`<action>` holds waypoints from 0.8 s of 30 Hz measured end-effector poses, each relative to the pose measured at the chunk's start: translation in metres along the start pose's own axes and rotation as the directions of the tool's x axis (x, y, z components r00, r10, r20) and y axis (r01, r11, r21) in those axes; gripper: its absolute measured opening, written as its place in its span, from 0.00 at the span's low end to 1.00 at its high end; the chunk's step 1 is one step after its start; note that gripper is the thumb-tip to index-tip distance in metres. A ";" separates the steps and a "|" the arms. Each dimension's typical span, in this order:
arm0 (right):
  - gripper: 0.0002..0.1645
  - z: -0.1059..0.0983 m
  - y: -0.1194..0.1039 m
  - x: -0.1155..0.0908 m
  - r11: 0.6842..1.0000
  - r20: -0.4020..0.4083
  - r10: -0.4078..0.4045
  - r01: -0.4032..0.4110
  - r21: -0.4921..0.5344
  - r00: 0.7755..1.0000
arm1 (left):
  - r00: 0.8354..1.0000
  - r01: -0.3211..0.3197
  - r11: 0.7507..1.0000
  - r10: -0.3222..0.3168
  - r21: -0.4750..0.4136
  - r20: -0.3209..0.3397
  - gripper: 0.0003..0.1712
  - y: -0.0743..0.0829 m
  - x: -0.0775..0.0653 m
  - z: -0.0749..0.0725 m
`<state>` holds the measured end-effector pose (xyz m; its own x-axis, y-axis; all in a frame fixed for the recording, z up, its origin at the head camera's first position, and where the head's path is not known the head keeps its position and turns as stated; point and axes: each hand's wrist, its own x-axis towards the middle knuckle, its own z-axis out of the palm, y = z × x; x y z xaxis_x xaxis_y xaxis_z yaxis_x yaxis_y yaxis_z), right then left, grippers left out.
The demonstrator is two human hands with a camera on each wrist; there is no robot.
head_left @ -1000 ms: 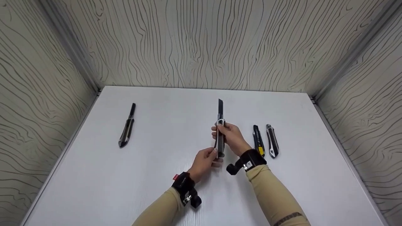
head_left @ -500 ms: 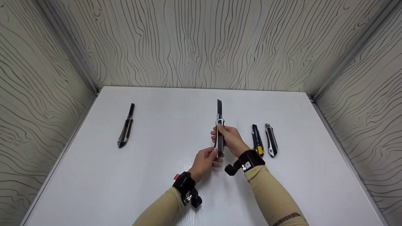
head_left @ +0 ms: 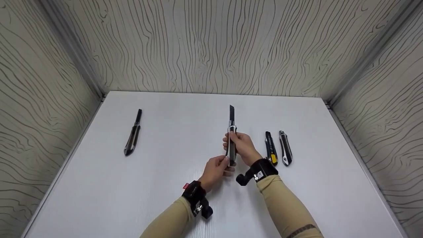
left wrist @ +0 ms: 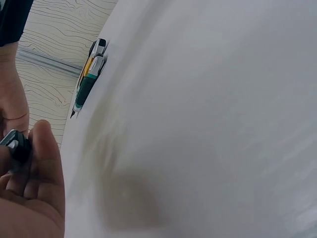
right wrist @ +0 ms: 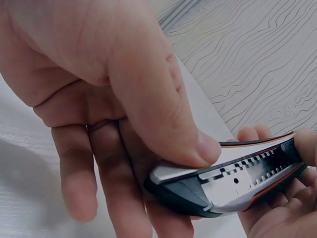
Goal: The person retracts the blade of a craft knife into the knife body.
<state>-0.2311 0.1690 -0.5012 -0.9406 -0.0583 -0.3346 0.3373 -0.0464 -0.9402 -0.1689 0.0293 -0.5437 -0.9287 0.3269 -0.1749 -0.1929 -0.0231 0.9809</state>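
Both hands share a long utility knife (head_left: 232, 148), its dark blade (head_left: 232, 113) extended and pointing away from me in the head view. My right hand (head_left: 245, 147) grips the upper handle, thumb on its top face. At the handle's tail, my left hand (head_left: 213, 171) pinches with thumb and fingers. Up close in the right wrist view, the knife handle (right wrist: 235, 181) shows a toothed slot; the left thumb presses its side near the dark end. The right hand (right wrist: 280, 213) is only partly seen there. In the left wrist view the knife's dark end (left wrist: 21, 148) shows between fingers.
On the white table (head_left: 172, 172), another utility knife (head_left: 133, 138) lies at the left. To the right, beside the right wrist, lie a black-and-yellow utility knife (head_left: 271, 148) and a grey-and-white one (head_left: 286, 148). Patterned panels (head_left: 208, 46) enclose the table's back and sides.
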 end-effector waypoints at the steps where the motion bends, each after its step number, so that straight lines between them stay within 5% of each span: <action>1: 0.22 0.000 0.000 0.000 1.000 -0.001 0.000 0.000 0.000 1.000 | 1.000 0.002 1.000 -0.002 -0.004 0.000 0.18 0.000 0.000 0.000; 24: 0.21 -0.001 0.001 -0.002 0.999 0.028 -0.030 0.030 0.026 0.999 | 1.000 -0.011 1.000 0.011 0.001 -0.003 0.18 -0.001 0.001 0.001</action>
<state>-0.2290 0.1700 -0.5015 -0.9489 -0.0845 -0.3040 0.3102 -0.0741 -0.9478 -0.1696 0.0308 -0.5448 -0.9317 0.3237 -0.1648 -0.1829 -0.0260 0.9828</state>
